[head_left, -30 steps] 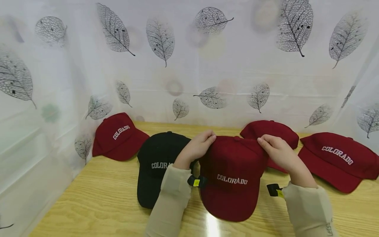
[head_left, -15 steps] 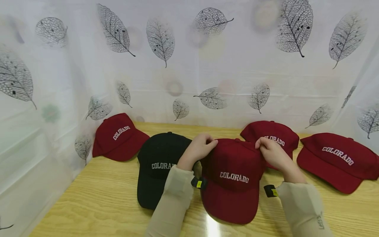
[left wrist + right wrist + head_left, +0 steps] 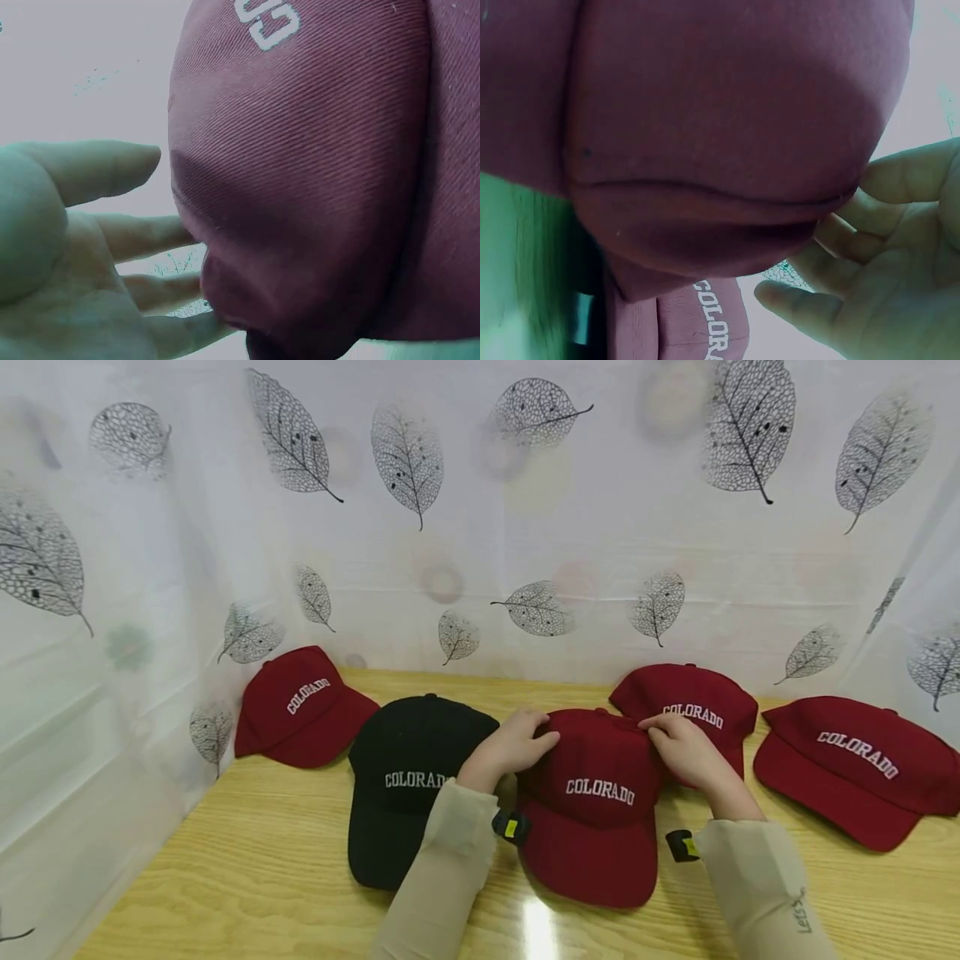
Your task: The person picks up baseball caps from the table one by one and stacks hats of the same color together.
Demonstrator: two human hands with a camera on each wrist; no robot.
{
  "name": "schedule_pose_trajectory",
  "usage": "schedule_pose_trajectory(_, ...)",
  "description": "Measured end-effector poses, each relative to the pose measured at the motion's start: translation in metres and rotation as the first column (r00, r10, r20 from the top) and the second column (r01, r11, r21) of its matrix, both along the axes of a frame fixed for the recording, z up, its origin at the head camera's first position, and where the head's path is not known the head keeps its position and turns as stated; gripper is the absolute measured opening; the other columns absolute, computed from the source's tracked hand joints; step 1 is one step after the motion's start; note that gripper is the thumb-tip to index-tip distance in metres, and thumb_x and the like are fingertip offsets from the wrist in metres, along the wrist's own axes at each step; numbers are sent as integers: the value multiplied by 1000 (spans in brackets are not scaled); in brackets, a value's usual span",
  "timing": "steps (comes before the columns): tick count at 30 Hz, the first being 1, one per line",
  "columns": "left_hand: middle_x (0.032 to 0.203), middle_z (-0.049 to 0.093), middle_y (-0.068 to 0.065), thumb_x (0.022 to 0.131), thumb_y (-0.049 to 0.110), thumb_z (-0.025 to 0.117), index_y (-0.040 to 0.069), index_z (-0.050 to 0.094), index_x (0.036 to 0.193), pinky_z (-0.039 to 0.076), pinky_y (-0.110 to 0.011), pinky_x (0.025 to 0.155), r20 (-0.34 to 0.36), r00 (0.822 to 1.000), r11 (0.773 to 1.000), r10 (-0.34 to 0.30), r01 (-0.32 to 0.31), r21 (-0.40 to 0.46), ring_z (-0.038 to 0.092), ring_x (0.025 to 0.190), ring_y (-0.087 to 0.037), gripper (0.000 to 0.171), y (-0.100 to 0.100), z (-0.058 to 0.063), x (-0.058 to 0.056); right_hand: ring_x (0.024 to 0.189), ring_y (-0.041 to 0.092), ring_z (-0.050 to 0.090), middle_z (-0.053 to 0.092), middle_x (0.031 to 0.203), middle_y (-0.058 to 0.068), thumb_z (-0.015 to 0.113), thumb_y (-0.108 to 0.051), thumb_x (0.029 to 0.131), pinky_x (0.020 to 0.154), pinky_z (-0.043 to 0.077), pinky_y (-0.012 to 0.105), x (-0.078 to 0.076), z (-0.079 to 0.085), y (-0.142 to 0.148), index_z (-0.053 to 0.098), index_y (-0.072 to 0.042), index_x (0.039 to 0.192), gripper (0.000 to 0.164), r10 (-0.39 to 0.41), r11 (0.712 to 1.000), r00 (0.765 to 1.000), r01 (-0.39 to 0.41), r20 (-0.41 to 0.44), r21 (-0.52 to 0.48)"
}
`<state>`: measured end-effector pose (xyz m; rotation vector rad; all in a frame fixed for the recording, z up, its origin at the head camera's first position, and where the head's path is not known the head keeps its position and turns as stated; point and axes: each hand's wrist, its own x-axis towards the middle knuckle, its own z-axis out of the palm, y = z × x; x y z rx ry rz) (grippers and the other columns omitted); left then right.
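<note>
While the dark red cloth baseball cap [image 3: 592,814] sits right of centre in the frame's lower half, the left hand [image 3: 513,747] lies against its edge, fingers extended, thumb clear. Whether the right hand [image 3: 684,756] pinches the fabric cannot be determined; fingertips are hidden. Uneven release could skew the cap; sideways drift could displace the adjacent black cloth baseball cap [image 3: 405,743].

The left sleeve [image 3: 453,843] hid the end of the lettering [image 3: 415,780] on the black cap [image 3: 393,839]. The left wrist view cropped the front red cap [image 3: 300,165].
</note>
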<state>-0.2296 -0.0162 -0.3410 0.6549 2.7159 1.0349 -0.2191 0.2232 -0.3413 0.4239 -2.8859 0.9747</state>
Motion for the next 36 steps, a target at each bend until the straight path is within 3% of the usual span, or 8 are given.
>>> schedule_pose_trajectory(6, 118, 51, -13, 95, 17, 41, 0, 47, 124, 38, -34, 89, 74, 997, 1000, 0, -1, 4, 48, 107, -22, 35, 1, 0, 1, 104, 43, 41, 45, 110, 33, 40, -6, 91, 87, 31, 52, -1, -2, 2, 50, 18, 108, 31, 1, 1000, 1000, -1, -9, 12)
schedule_pose_trajectory(13, 122, 50, -10, 93, 25, 46, 3, 47, 125, 36, -33, 91, 90, 996, 999, 19, -17, -31, 46, 111, -21, 40, 2, -1, 1, 103, 42, 41, 46, 108, 32, 44, -6, 90, 87, 31, 52, -3, -5, 2, 49, 18, 107, 30, 43, 999, 998, -42, -38, 21)
schedule_pose_trajectory(19, 119, 52, -9, 91, 27, 49, 3, 50, 123, 37, -30, 90, 28, 999, 999, -27, 28, -37, 47, 109, -20, 40, 6, 5, 5, 106, 41, 39, 45, 111, 31, 45, -8, 91, 88, 30, 51, 3, 2, 1, 48, 15, 111, 32, 47, 999, 995, -47, -89, -1)
schedule_pose_trajectory(24, 117, 53, -11, 90, 25, 51, 0, 51, 121, 35, -26, 91, -96, 988, 989, -120, 110, -98, 47, 110, -20, 40, 12, 11, 16, 101, 39, 42, 48, 106, 28, 49, -8, 88, 85, 32, 50, 14, 9, -4, 52, 13, 107, 28, 29, 1000, 979, -27, -199, 14)
schedule_pose_trajectory(27, 114, 54, -10, 89, 27, 53, 2, 52, 118, 37, -25, 89, -131, 978, 978, -165, 145, -150, 49, 105, -18, 39, 15, 12, 27, 93, 34, 45, 48, 100, 24, 53, -8, 86, 78, 36, 47, 26, 12, -9, 55, 10, 103, 25, 12, 999, 974, -4, -224, 36)
schedule_pose_trajectory(32, 103, 53, -4, 86, 33, 56, 7, 56, 111, 41, -22, 79, -106, 972, 954, -211, 181, -239, 52, 92, -11, 36, 15, 8, 48, 78, 25, 49, 51, 87, 15, 59, -11, 83, 66, 41, 41, 47, 11, -15, 58, 4, 91, 18, 32, 990, 984, -7, -178, 141)
schedule_pose_trajectory(36, 100, 54, -1, 84, 36, 58, 11, 58, 111, 41, -21, 78, -51, 962, 922, -267, 240, -303, 50, 91, -8, 36, 13, 3, 59, 68, 18, 50, 54, 77, 6, 62, -16, 80, 59, 43, 35, 58, 7, -14, 58, 1, 84, 17, 60, 974, 996, -44, -63, 222)
